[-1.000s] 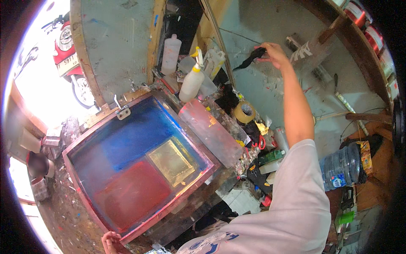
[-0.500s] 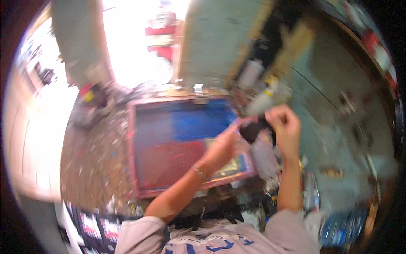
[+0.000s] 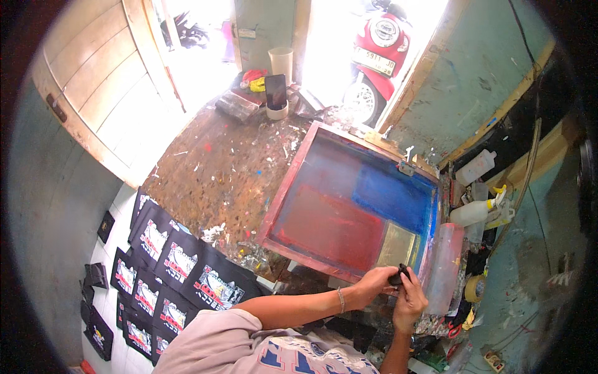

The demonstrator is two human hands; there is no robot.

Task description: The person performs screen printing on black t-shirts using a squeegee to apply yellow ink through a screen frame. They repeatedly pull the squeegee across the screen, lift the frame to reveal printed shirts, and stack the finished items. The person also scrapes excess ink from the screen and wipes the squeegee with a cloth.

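Observation:
A small bunched black piece, perhaps cloth (image 3: 403, 269), is pinched between my two hands over the near right corner of the printing screen. My left hand (image 3: 375, 285) grips it from the left, a bracelet on the wrist. My right hand (image 3: 410, 302) closes on it from the right, fingertips at its top. Under and beyond them the silk-screen frame (image 3: 289, 182) lies on the worn table (image 3: 205, 168). Its mesh shows blue, dark red and yellowish patches. A metal hinge clamp (image 3: 407, 168) sits at its far edge.
Black printed fabric pieces (image 3: 215, 287) lie spread at the lower left. At the right stand a spray bottle (image 3: 470, 213), a clear plastic cylinder (image 3: 445, 268) and a tape roll (image 3: 474, 288). A phone (image 3: 275, 92) stands at the table's far end. Outside the doorway is a red scooter (image 3: 389, 50).
The view has swung left, bringing the fabric pieces into sight. My hands have come down closer to my body and together, and the black piece, hanging looser before, is now bunched small.

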